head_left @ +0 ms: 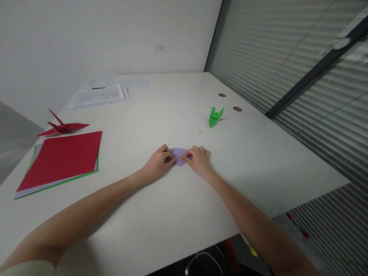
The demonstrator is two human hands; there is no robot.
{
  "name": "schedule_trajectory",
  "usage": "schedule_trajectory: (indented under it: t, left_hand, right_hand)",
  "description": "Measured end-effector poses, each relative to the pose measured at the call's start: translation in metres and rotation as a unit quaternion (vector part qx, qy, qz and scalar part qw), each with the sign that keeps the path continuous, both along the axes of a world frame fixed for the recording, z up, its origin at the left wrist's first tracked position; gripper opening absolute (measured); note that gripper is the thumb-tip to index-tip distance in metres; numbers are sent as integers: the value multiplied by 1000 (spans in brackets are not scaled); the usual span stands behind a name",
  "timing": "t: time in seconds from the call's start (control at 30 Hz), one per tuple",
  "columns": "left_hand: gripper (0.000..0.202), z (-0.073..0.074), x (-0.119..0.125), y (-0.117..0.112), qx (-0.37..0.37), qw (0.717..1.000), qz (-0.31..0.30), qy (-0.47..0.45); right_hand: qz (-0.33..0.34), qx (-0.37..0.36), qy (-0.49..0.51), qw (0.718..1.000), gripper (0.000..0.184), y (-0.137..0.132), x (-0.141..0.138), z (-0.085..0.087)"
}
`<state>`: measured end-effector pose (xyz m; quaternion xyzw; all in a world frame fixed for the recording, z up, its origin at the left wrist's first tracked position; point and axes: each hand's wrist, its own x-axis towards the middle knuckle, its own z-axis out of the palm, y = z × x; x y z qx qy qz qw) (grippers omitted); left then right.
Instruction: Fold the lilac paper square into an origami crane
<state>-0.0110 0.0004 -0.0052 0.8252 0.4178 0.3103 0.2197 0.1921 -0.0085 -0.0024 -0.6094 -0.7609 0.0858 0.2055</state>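
A small folded piece of purple origami paper (pixel 179 152) lies on the white table in front of me. My left hand (pixel 159 161) pinches its left side between thumb and fingers. From the right, my right hand (pixel 199 159) grips the other side, its fingers curled and thumb pressed near the middle. Both hands rest low on the tabletop, and their fingers cover the paper's two ends. Creases show on the part between them.
A green paper crane (pixel 215 117) stands beyond my right hand. At the left are a red paper crane (pixel 63 127) and a stack of coloured sheets (pixel 64 157), red on top. Written papers (pixel 99 96) lie farther back. Blinds (pixel 287 57) border the table's right side.
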Motion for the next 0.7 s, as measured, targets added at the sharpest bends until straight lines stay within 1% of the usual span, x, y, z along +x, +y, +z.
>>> schedule_trajectory:
  t: [0.17, 0.37, 0.53, 0.7]
  left_hand:
    - [22, 1, 0, -2, 19, 999, 22, 19]
    - [22, 5, 0, -3, 62, 989, 54, 122]
    - [27, 7, 0, -4, 84, 979, 75, 171]
    - [29, 8, 0, -3, 78, 976, 74, 188]
  right_hand:
    - [-9, -16, -1, 1000, 40, 0, -2, 1]
    - [-16, -25, -6, 1000, 32, 1, -2, 2]
    - [-19, -30, -13, 999, 32, 1, -2, 2]
    - [-15, -15, 3, 1000, 35, 3, -2, 1]
